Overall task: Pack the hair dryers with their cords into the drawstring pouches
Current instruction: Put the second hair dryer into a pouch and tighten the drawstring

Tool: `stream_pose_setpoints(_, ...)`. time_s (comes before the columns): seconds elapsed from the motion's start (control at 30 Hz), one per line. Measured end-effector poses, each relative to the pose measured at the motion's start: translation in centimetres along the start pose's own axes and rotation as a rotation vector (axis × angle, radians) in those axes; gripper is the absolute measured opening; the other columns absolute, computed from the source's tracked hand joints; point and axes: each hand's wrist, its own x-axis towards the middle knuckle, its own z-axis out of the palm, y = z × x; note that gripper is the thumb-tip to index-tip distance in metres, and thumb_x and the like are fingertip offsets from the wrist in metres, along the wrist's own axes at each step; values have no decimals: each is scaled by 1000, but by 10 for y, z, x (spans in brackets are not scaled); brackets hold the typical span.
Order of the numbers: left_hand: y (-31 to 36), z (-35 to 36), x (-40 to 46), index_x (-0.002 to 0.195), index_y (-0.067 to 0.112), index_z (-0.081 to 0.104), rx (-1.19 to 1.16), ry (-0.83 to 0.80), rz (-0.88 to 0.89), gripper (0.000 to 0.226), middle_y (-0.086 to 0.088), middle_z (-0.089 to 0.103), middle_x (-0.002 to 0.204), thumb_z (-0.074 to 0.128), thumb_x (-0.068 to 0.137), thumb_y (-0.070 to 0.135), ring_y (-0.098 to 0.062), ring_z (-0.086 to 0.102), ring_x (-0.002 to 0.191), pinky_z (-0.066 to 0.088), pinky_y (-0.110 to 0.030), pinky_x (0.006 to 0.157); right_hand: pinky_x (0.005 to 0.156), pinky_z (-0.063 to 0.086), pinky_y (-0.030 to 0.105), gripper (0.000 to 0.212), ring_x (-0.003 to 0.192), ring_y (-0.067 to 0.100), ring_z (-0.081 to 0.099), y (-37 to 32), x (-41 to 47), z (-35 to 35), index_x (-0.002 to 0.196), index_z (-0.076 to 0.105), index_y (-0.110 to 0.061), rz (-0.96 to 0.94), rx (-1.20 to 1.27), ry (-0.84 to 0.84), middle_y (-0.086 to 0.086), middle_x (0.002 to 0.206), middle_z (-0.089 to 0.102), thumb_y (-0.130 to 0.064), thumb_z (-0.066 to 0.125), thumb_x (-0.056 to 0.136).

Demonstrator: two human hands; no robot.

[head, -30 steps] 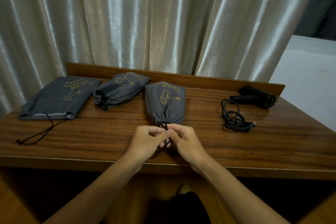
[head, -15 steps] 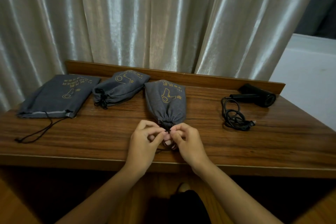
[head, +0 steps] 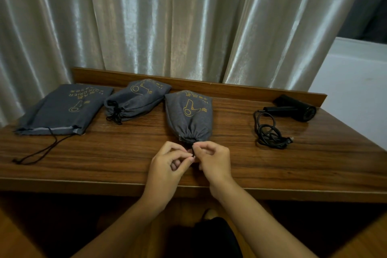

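Note:
A filled grey drawstring pouch (head: 189, 116) with a yellow dryer print lies mid-table, its mouth gathered tight toward me. My left hand (head: 167, 165) and my right hand (head: 213, 161) meet just below that mouth, both pinching its black drawstring (head: 192, 152). A second filled, cinched pouch (head: 136, 100) lies further left. A flat pouch (head: 62, 109) lies at the far left, its cord (head: 41, 151) trailing over the wood. A black hair dryer (head: 295, 109) lies at the back right with its coiled cord (head: 270, 132) beside it.
The wooden table (head: 104, 153) has a raised back ledge (head: 230, 88) against silvery curtains (head: 167, 23). A white surface (head: 356, 81) stands to the right. My legs and the floor show under the table's front edge.
The view drifted slightly. My hands stayed at the pouch mouth, working the drawstring; the fingers have shifted and the mouth stays gathered tight.

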Motion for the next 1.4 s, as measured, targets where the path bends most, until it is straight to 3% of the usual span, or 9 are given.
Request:
stream_pose_setpoints(0.07, -1, 0, -1, 88, 17, 76, 21, -1, 11, 7, 12, 60, 93, 75, 82, 13, -14, 57, 70, 43, -13, 61, 47, 43, 14, 12, 54, 4, 62, -5, 0, 3, 84, 73, -10, 111, 156, -11, 3, 71, 75, -6, 65, 92)
stream_pose_setpoints(0.23, -3, 0, -3, 83, 17, 76, 70, -26, 62, 9, 12, 58, 92, 77, 80, 9, -14, 55, 68, 42, -12, 59, 56, 45, 21, 8, 68, 16, 65, -11, 0, 8, 88, 71, -6, 292, 411, 8, 11, 81, 76, -12, 67, 92)
stream_pose_setpoints(0.4, -7, -1, -2, 87, 17, 75, 197, -77, 165, 7, 12, 49, 134, 75, 81, 14, -5, 54, 86, 46, -12, 74, 53, 48, 19, 8, 64, 15, 66, -10, -1, 11, 87, 72, -4, 298, 439, 74, 13, 77, 75, 2, 67, 86)
stream_pose_setpoints(0.5, -9, -1, 0, 89, 15, 73, 236, -141, 181, 3, 14, 44, 145, 71, 86, 15, -3, 51, 113, 45, -15, 86, 52, 49, 17, 11, 64, 13, 68, -8, -2, 10, 86, 73, -5, 261, 406, 80, 12, 77, 76, 5, 67, 84)
stream_pose_setpoints(0.57, -9, 1, 1, 87, 15, 71, 248, -130, 180, 2, 14, 48, 142, 69, 87, 14, -4, 49, 117, 47, -18, 86, 52, 50, 15, 14, 62, 11, 68, -7, -2, 10, 83, 72, -6, 226, 397, 96, 9, 73, 75, 7, 67, 82)
stream_pose_setpoints(0.67, -9, 2, 1, 85, 17, 67, 244, -92, 171, 5, 15, 57, 127, 69, 87, 12, -4, 52, 105, 46, -14, 78, 51, 48, 14, 19, 56, 7, 66, -6, -3, 13, 83, 69, -6, 187, 413, 112, 4, 64, 73, 12, 63, 81)
stream_pose_setpoints(0.9, -10, 3, 2, 88, 17, 65, 221, -82, 153, 4, 15, 57, 118, 66, 89, 13, -3, 54, 98, 41, -6, 75, 54, 50, 13, 26, 65, 6, 71, -1, -5, 15, 97, 61, -11, 167, 398, 174, 2, 76, 75, 7, 71, 81)
stream_pose_setpoints(1.13, -10, 4, 0, 88, 17, 65, 224, -86, 163, 3, 15, 55, 118, 66, 89, 15, -2, 54, 105, 43, -10, 80, 50, 51, 17, 18, 62, 16, 67, -10, 1, 10, 90, 67, -4, 382, 526, 80, 8, 63, 72, 12, 67, 82)
stream_pose_setpoints(1.4, -11, 7, -2, 91, 16, 66, 241, -87, 180, 1, 12, 54, 118, 65, 91, 16, -5, 55, 105, 51, -25, 81, 42, 44, 15, 18, 52, 13, 65, -19, 11, 2, 86, 69, -7, 499, 465, -10, 12, 67, 69, 11, 67, 84)
